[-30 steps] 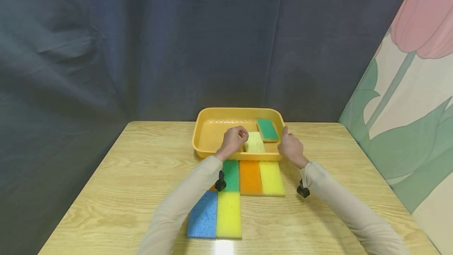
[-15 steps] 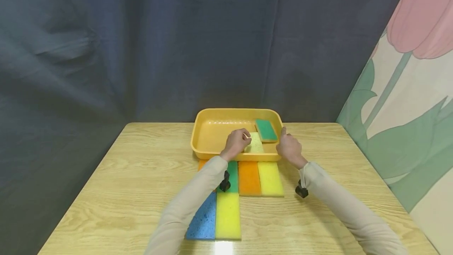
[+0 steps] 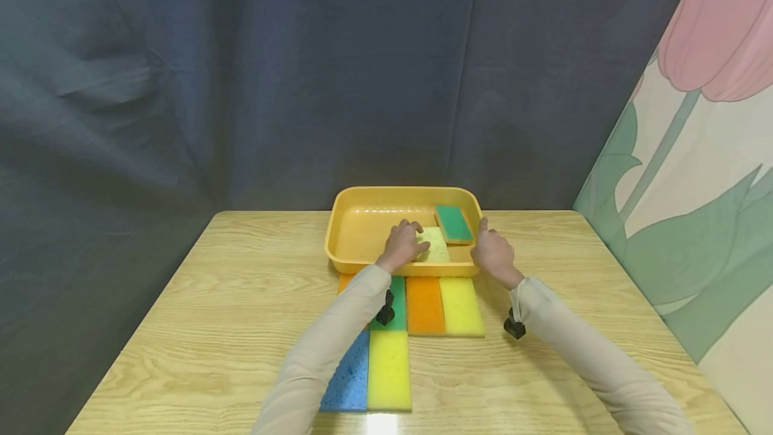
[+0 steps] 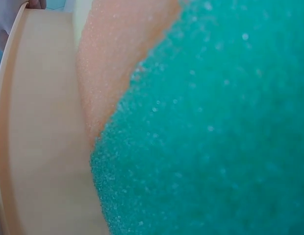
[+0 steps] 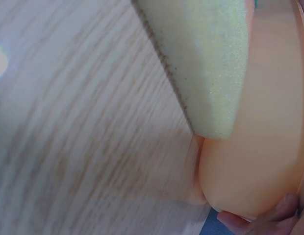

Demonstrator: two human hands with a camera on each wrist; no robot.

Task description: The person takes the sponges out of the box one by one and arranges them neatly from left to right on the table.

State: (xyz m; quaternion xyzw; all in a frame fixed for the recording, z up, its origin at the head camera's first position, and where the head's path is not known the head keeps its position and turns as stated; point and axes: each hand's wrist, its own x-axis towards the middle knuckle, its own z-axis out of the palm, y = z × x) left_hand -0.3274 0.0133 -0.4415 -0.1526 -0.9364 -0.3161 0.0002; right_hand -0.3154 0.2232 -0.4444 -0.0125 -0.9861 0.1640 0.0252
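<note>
In the head view my left hand [image 3: 403, 246] reaches over the front wall of a yellow tray [image 3: 362, 267], thumb and fingers spread apart. It is at the left side of a pale yellow sponge [image 3: 435, 248] lying inside. A green sponge with an orange edge [image 3: 454, 223] lies at the tray's right end. My right hand [image 3: 494, 257] grips the tray's front right corner, thumb up along the rim. Fingers [image 5: 279, 215] of that hand show at the tray's end in the right wrist view.
In front of the tray, flat sponges adjoin on the wooden table [image 3: 199, 327]: green [image 3: 399, 294], orange [image 3: 425, 305], two yellow [image 3: 461, 306], one blue [image 3: 349, 378], and another orange partly under the left sleeve [image 3: 338, 327]. A dark curtain [image 3: 338, 79] hangs behind.
My left hand shifted slightly right, and its thumb and fingers, curled together before, have spread apart. My right hand keeps its place on the tray.
</note>
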